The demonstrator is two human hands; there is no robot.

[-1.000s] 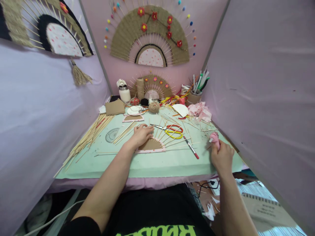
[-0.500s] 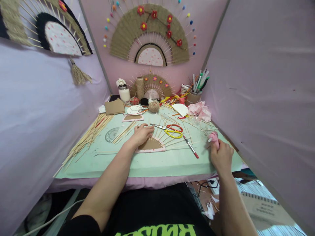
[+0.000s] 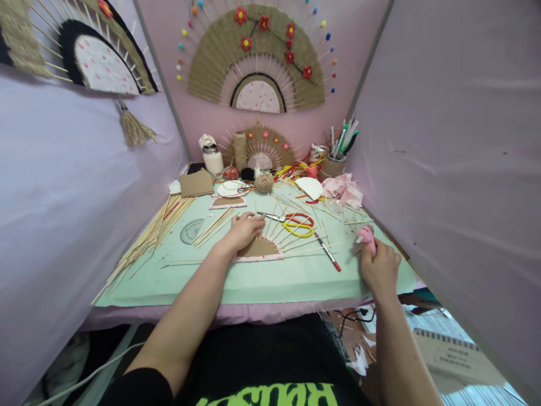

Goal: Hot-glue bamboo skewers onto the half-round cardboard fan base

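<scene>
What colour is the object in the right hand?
The object is pink with a whitish tip, best seen in the head view.

Black shirt (image 3: 262, 355), short left sleeve (image 3: 141, 386), bright green lettering (image 3: 275, 393) across the front, both forearms (image 3: 196, 301) bare

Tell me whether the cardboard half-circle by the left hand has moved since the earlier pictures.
No: the cardboard half-circle shows no visible shift in any direction against the protractor.

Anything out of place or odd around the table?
Two mild oddities. The scissors lie among the sticks fanning from the cardboard half-circle, cluttering the work. White scraps sit below the table at right, like dropped litter. No spill or damage stands out.
</scene>
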